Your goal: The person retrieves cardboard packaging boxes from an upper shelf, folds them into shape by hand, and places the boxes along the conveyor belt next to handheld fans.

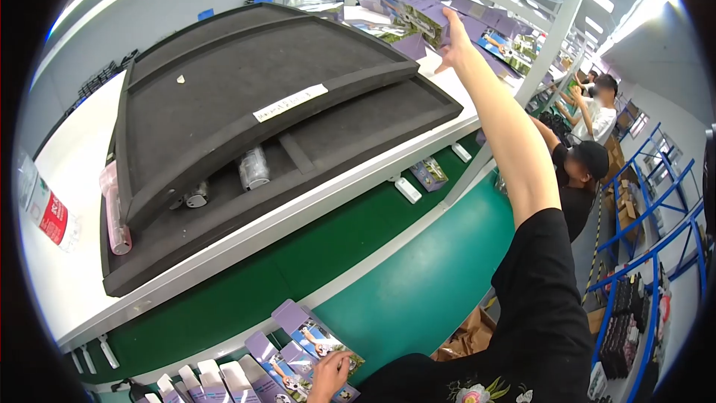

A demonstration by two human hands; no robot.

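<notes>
My right hand reaches up to the raised shelf. Its fingers and thumb are around the end of a purple printed box, which lies among other purple boxes. Low in the view, my left hand has its fingers bent over a purple printed box with an open flap. Beside that box stands another opened purple box, with several white-flapped cartons in a row to its left. My left palm is hidden.
Stacked black foam trays hold plastic-wrapped items on the white shelf. A water bottle and a pink bottle-like item stand left. Below is a green work surface. Co-workers sit at right near blue racks.
</notes>
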